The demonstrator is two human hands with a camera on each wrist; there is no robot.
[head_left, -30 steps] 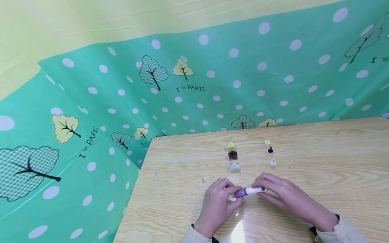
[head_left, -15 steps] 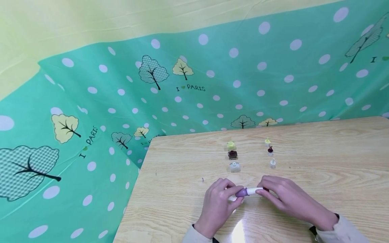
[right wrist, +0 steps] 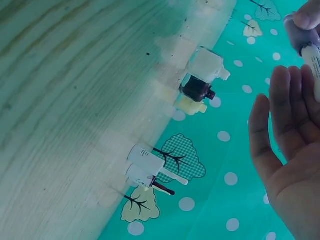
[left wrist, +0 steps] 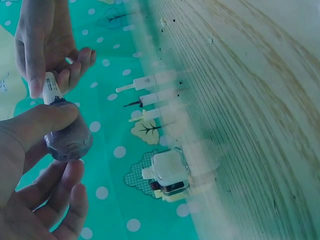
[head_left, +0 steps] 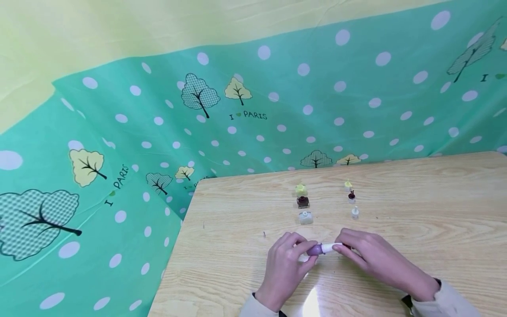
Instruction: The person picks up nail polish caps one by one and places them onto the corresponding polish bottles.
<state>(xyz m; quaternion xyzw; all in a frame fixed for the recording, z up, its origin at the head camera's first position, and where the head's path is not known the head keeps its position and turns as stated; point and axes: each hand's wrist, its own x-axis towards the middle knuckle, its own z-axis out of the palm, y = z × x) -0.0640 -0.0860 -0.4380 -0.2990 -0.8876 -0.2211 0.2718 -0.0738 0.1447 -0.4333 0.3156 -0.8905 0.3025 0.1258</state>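
Observation:
In the head view my left hand point(head_left: 284, 266) pinches a purple nail polish bottle point(head_left: 314, 250) near the front of the table. The bottle is tipped on its side, and its white cap point(head_left: 328, 248) points right. My right hand point(head_left: 368, 251) holds the far end of this cap between thumb and fingers. Seen from the left wrist, the cap point(left wrist: 51, 90) sits on the bottle's neck, while the left thumb and fingers grip the glass body point(left wrist: 70, 140). The right wrist view shows the cap point(right wrist: 311, 59) partly behind the right fingers point(right wrist: 285, 105).
Beyond the hands stand uncapped nail polish bottles: white point(head_left: 306, 217), dark red point(head_left: 303, 202) and yellow-green point(head_left: 301, 189). To their right, a white brush cap point(head_left: 355, 213), a dark red one point(head_left: 351, 198) and a yellow one point(head_left: 348, 185) stand brush up. A dotted curtain point(head_left: 245, 145) hangs behind the table.
My right hand has shifted slightly right along the cap and changed its grip, with thumb and fingers closer together. The left hand and bottle have barely moved.

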